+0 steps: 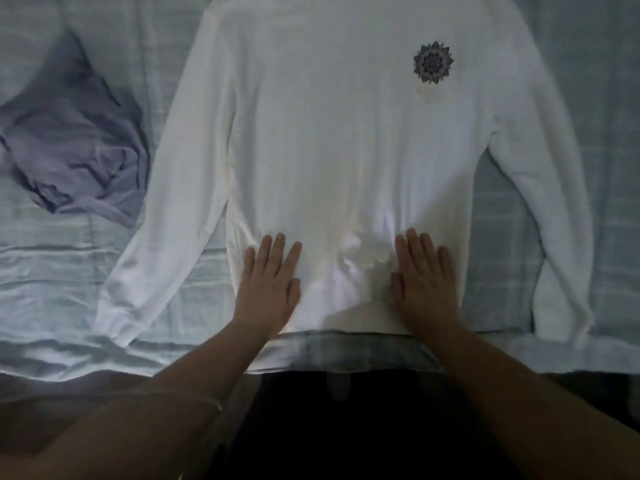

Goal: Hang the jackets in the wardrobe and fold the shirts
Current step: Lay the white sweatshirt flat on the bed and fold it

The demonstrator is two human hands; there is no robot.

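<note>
The white shirt (332, 140) lies spread on the bed (52, 271), soft and light. Left hand (268, 289) and right hand (427, 285) press flat beside its hem, fingers (277, 251) straight, grasping nothing; best pinched at hem or shoulders.

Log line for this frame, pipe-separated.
white shirt: spread, unfolded | left hand: flat on it | right hand: flat on it | lilac garment: crumpled beside

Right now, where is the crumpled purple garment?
In the head view the purple garment lies crumpled on the bed sheet at the left, beside a sleeve of the white shirt.
</note>
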